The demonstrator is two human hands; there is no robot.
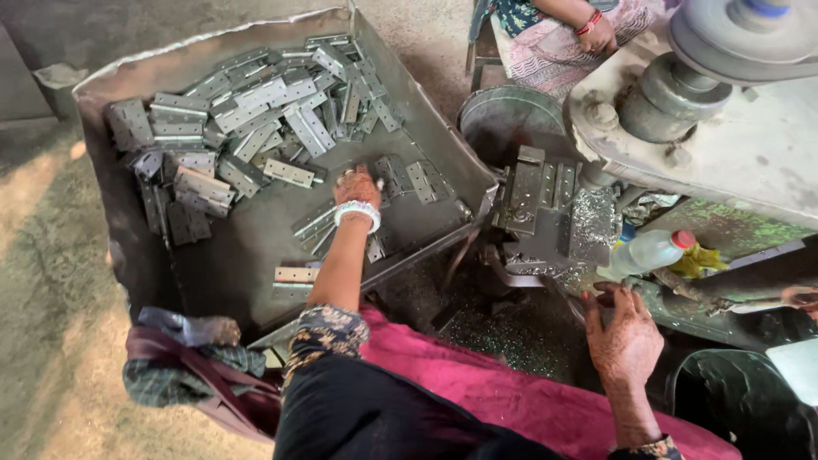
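grey metal hinges (256, 119), heaped in tray (417, 111)

The hinges (256, 128) are bare grey metal with a dull sheen, heaped in a tray (426, 128) of matt, scuffed sheet metal. The machine (733, 145) body is rough cast metal with worn, flaking pale paint; bright metal shavings (592, 226) glitter beside its fixture. The bottle (648, 251) is clear, glossy plastic with a red cap. Soft magenta cloth (477, 375) covers the lap. The floor (51, 255) looks like rough, dusty concrete.
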